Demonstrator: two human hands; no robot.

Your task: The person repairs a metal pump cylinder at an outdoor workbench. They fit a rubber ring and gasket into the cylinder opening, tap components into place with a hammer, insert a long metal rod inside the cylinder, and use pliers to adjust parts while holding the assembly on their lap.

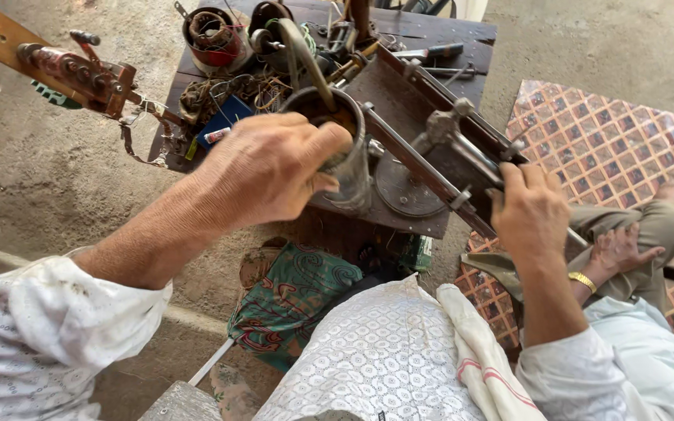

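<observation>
Left hand [263,168] wrapped around a dull grey metal cylinder [342,148], thumb hooked over its rim, fingers closed round the near side. Cylinder upright on the near edge of a dark wooden workbench [462,35], open mouth up, something brownish inside (too dim to tell what). Just beside it, to the right, a round metal disc [407,187] lying flat on a rusty plate.

Right hand [530,210] clamped on the lower end of a long metal frame [446,140], fingers curled over the top edge, thumb hidden below. Frame slanting from the bench's middle down toward the right, with a grey cast fitting bolted near its centre.

At the far side of the bench, a red-wound coil [211,37] in a round housing, tangled wire and small tools strewn around it. A blue flat packet [224,118] half buried in the clutter, near the left hand's knuckles. To the upper left, a wooden bar with a reddish metal clamp [79,72] jutting in over the concrete floor.

Below the bench, a green patterned cloth [298,300] bunched against white embroidered fabric on the lap. White sleeves on both forearms.

At the right, seated on a patterned mat [610,140], another person's hand [622,249] with a gold bracelet, resting on a khaki trouser leg, well apart from the bench.
</observation>
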